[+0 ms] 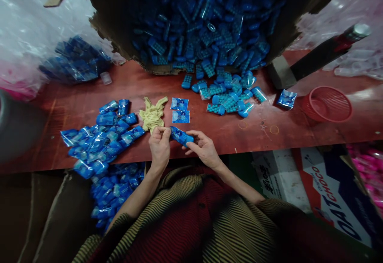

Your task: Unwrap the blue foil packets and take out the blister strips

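My left hand (160,145) and my right hand (203,147) together hold one blue capsule in a clear wrapper (181,136) just above the near edge of the red-brown table (263,135). The left fingers pinch its left end; the right fingers grip its right end. Two flat blue printed packets (180,110) lie just beyond the hands. A yellowish cloth glove (153,113) lies beside them. To the left is a heap of wrapped blue capsules (101,137).
A torn cardboard box (119,24) at the back spills unwrapped blue capsules (230,95) onto the table. A red mesh basket (327,104) sits at the right, a dark bottle (326,52) behind it. A box of wrapped capsules (115,193) stands below the left edge. Printed cartons (329,187) lie lower right.
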The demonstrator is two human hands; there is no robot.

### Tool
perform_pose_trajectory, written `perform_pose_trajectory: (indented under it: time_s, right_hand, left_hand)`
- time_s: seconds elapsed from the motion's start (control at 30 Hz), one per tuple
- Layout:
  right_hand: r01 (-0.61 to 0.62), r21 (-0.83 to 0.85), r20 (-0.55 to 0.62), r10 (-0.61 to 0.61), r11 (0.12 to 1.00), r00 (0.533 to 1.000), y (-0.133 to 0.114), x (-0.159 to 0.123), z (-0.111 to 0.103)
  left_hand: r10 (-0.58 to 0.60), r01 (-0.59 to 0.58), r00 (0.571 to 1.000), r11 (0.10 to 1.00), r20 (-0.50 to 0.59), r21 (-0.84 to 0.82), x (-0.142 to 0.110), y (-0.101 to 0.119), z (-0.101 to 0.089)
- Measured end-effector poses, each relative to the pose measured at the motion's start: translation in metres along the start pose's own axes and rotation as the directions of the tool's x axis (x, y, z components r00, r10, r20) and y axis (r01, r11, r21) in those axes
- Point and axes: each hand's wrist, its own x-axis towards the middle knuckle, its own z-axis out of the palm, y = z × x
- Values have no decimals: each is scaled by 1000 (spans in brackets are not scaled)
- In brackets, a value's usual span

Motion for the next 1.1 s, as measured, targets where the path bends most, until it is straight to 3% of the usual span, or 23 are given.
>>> perform_pose_trajectory:
  time_s: [0.1, 0.23, 0.37, 0.5, 0.7, 0.8, 1.1]
  right_hand:
    - [-28, 25, -12, 29, 999, 1000, 1, 2, -2]
    - [65, -118, -121, -79, 991, 989, 9, 3, -6]
    - [225, -436, -123, -306, 871, 944, 12, 0, -7]
    - [306, -581, -47, -406, 754, 913, 11, -4, -5]
    - [243, -473, -38, -295, 847, 955, 10, -2, -6]
    - [215, -438, 8, -235, 873, 972, 9, 0, -9]
    - [285, -553, 72, -296, 783, 953, -1, 3, -18]
  left_hand:
    - [-9, 8, 1000, 993, -7, -120, -3, 9, 4]
    - [-268, 297, 953, 913, 139, -280, -6, 13, 8]
    - [-433, 468, 884, 827, 178, -313, -8, 7, 10]
    - [-535, 567, 822, 739, 195, -365, -12, 3, 14]
    - [-585, 659, 750, 706, 310, -262, -7, 6, 12]
    - [-558, 658, 736, 723, 383, -210, -3, 7, 8]
    - [-519, 665, 698, 725, 494, -178, 0, 6, 2]
